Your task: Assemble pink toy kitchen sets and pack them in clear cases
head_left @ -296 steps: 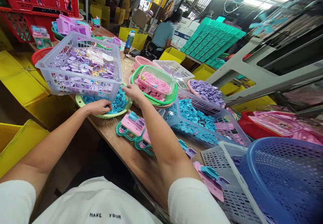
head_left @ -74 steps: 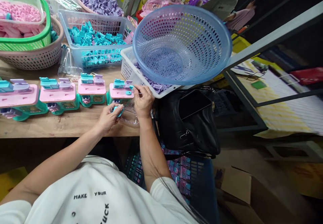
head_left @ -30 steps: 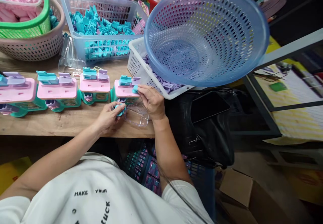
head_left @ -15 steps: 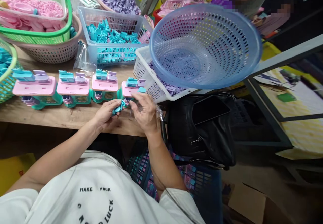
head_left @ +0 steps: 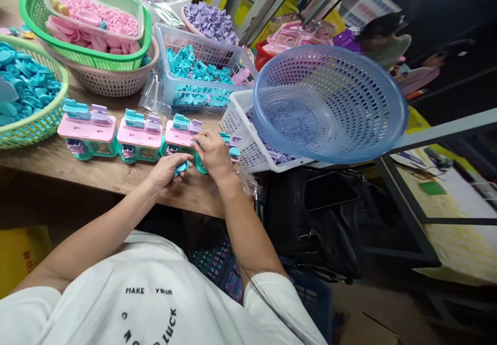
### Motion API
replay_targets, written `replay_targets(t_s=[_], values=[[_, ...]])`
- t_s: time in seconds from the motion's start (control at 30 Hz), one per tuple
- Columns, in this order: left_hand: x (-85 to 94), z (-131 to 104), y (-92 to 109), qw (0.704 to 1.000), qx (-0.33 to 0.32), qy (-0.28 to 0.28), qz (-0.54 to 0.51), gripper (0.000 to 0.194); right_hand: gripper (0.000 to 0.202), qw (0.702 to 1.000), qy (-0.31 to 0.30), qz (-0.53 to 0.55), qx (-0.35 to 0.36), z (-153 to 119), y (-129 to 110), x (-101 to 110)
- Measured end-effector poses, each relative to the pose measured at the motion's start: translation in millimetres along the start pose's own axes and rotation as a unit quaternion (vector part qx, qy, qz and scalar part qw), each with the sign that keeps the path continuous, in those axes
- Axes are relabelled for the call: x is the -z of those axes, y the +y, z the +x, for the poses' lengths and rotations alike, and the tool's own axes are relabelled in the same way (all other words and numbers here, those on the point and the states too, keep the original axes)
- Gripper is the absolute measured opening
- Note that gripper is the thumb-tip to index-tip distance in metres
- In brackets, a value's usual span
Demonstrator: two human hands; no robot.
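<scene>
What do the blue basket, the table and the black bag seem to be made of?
Blue basket: looks like moulded plastic, slightly translucent; rows of even holes and a smooth rim.
Table: probably wood or wood-look board, matt brown with visible grain and scuffs.
Black bag: leather or imitation leather, I cannot tell which; soft folds with a dull sheen.

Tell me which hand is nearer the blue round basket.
Right. The right hand rests on the toy beside the blue round basket; the left hand sits farther away, holding small teal pieces.

Four toy sets [head_left: 140,139] stand in a row on the table [head_left: 116,176], baskets [head_left: 97,60] behind, seemingly a bag [head_left: 310,215] at right
</scene>
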State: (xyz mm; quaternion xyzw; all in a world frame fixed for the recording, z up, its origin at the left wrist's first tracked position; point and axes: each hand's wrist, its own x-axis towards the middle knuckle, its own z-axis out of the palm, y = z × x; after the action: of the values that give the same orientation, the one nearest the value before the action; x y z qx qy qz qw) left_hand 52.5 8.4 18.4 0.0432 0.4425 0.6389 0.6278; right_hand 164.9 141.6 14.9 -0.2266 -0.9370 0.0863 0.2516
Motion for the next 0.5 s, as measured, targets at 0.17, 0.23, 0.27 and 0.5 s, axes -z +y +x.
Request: replay_targets(t_s=[0.17,0.23,0.27,0.5], values=[[6.7,1,1,1.0,0.004,0.004,-0.004,0.012,0.022,0.995,-0.084,0.018,0.043,1,12,6],[6.7,3,1,1.0,0.012,-0.001,-0.016,0.014,0.013,0.996,-0.083,0.019,0.025,5,13,10],[6.1,4,0,1.0,0.016,-0.004,-0.02,0.015,0.01,0.997,-0.077,0.014,0.009,7,13,10],[3.7,6,0,0.997,0.045,-0.011,-0.054,0.015,0.03,0.995,0.049,-0.048,-0.069,14,8,-18]])
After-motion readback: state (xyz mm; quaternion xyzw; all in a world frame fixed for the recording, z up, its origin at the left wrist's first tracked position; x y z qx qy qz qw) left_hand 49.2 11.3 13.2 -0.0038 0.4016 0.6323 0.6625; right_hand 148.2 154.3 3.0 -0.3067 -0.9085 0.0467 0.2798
